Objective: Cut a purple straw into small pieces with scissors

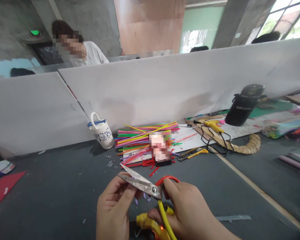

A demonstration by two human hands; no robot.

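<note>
My right hand [187,206] grips a pair of scissors [142,183] with one red and one yellow handle, its blades parted and pointing up and left. My left hand [117,203] is closed in a pinch right by the blades; whatever lies between its fingers is hidden behind the metal. Small purple scraps [144,196] lie on the dark table just past my fingers. Below my right hand sits a yellow hot glue gun [152,221] with a small lit orange light, partly covered by the hand and the scissors handle.
Pipe cleaners [140,136] in many colours lie under a phone [162,162]. A white cup [102,135], a utility knife [190,154], a second glue gun [213,126] with black cord and a black bottle [243,106] stand along the white partition [152,86]. A person [90,53] is beyond it.
</note>
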